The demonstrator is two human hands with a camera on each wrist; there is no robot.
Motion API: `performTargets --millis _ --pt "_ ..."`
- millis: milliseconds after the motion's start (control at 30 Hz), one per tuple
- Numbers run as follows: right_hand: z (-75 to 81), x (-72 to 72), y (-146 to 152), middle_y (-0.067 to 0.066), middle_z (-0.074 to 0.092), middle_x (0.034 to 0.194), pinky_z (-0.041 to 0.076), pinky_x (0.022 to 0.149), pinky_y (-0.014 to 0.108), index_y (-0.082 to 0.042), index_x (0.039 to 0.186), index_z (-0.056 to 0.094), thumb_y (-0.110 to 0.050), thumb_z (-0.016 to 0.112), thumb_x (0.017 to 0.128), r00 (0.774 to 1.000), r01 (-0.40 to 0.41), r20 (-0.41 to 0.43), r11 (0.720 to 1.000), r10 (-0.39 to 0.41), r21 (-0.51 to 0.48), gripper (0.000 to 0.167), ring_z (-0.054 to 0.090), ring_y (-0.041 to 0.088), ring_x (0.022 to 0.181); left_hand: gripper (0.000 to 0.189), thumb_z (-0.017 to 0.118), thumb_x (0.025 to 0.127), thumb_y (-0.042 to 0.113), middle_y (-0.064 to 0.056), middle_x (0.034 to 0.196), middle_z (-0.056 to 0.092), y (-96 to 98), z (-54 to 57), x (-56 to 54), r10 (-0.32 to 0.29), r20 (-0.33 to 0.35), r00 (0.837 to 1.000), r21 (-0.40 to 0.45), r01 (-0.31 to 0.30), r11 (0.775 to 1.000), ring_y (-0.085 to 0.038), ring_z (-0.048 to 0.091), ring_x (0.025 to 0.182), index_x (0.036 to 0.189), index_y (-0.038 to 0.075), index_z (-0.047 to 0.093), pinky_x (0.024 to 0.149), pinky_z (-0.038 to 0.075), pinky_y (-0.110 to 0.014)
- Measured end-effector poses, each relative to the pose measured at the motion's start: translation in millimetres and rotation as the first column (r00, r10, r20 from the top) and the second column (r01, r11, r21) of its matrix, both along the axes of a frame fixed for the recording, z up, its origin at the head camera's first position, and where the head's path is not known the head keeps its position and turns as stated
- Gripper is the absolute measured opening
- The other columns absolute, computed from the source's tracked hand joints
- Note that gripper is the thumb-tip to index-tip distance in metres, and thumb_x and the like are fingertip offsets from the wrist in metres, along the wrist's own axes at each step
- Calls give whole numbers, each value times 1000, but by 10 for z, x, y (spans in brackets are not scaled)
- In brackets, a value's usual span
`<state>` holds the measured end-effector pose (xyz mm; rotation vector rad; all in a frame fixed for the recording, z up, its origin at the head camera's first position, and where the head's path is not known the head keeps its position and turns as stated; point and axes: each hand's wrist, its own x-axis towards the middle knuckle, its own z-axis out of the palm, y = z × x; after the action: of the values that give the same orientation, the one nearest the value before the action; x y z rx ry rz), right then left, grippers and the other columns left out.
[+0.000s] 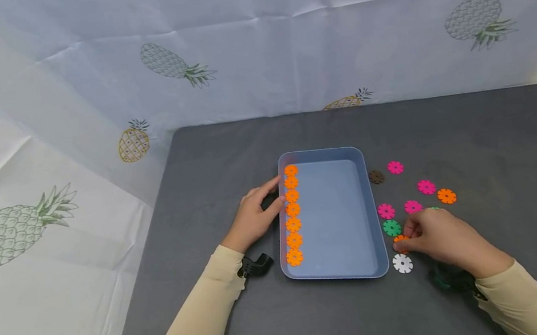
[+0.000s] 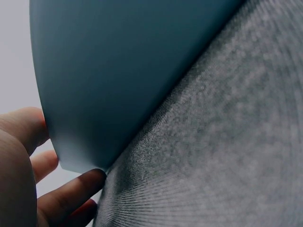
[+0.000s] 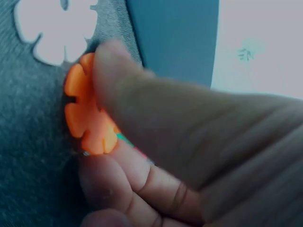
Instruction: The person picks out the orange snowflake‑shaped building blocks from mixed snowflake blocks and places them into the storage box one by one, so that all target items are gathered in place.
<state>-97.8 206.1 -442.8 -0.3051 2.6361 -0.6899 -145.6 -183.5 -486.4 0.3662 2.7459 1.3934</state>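
A blue rectangular tray (image 1: 335, 215) lies on the grey table, with several orange flower-shaped slotted discs (image 1: 293, 224) in a column along its inner left side. My left hand (image 1: 251, 216) rests against the tray's left wall, its fingertips touching the outside and rim. To the right of the tray, my right hand (image 1: 440, 235) pinches an orange slotted disc (image 3: 79, 116) by the thumb and fingers, low over the cloth. A white disc (image 1: 402, 263) is just in front of that hand, and a green disc (image 1: 391, 227) just beyond it.
Right of the tray several pink discs (image 1: 426, 187) lie scattered, with a brown disc (image 1: 376, 176) close to the tray wall and a loose orange disc (image 1: 447, 196) farther right. Another green disc is mostly hidden behind the right hand. A pineapple-print sheet (image 1: 253, 65) hangs behind the table.
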Motion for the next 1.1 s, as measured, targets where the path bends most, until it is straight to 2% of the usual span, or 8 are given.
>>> performTargets --millis 167,367,533,667,900,1100 --pt "6 -28 46 -5 57 65 40 56 29 -15 76 66 -28 85 88 999 -32 21 999 32 -33 25 50 15 62 56 62 105 44 -5 148 62 -1 -7 -1 -1 2 1000 1 1 1000 -29 51 138 158 28 51 118 33 -60" --pt "14 -44 131 -9 60 68 40 57 26 -17 75 68 -20 82 91 991 -126 -46 991 123 -51 22 48 7 59 57 62 106 43 -6 148 62 8 4 11 -7 -6 1000 1 7 1000 -30 52 138 159 26 50 118 31 -60" --pt "85 -51 159 -10 59 69 41 57 25 -16 78 69 -13 76 95 987 -151 -64 985 146 -83 19 47 4 59 57 61 106 43 -5 148 62 20 7 15 -4 0 1000 -3 4 1000 -28 51 138 159 26 50 118 31 -59" --pt "150 -90 162 -7 60 72 42 58 25 -12 85 70 -10 71 98 989 -135 -73 986 128 -99 14 47 6 60 57 62 106 44 -4 148 62 17 24 18 5 2 1000 -3 -5 1000 -28 51 138 159 27 50 118 31 -58" --pt "224 -172 123 -6 57 69 42 60 26 -9 85 71 -10 73 98 987 -85 -143 991 70 -107 13 48 8 63 57 62 106 43 -4 148 63 13 43 23 5 -5 1000 5 -5 1000 -28 52 137 159 27 50 117 32 -59" --pt "248 -271 70 -1 63 75 43 58 28 -4 92 73 -13 72 99 991 -5 -130 991 -12 -135 11 51 13 68 57 63 105 43 -4 148 63 25 50 25 3 2 1000 6 -3 1000 -28 52 137 158 26 51 117 33 -59"
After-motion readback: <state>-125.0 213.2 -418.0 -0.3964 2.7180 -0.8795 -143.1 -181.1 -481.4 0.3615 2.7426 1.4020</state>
